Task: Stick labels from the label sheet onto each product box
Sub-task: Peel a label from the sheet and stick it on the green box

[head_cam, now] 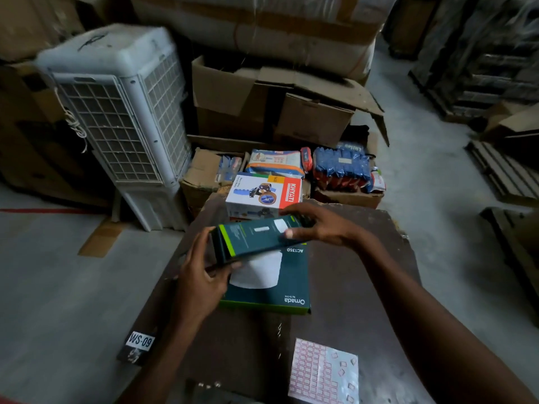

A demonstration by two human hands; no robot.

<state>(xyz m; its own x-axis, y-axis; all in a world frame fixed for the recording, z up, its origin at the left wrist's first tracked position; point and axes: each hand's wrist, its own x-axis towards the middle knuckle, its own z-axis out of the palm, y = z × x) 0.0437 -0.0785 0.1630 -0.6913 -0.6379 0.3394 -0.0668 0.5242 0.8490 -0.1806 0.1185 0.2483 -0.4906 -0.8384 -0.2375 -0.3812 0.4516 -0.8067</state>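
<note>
Hands (201, 275) (318, 225) | gripping teal box (256, 237) ends | label sheet (323, 374) nearer, untouched

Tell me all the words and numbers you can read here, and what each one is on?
"WS-09": white tag on the table's near-left corner.
"Omada" and "AC1350": flat dark green box on the table.
"KHYATI": red strip on the white box.
Too small or blurred: print on the held green box, the label sheet, the blue packets.

Dim warehouse light, dark brown table (350, 287) murky. Brighter grey concrete floor (423, 158) at right. Wide-angle bending at edges; motion blur throughout.
</note>
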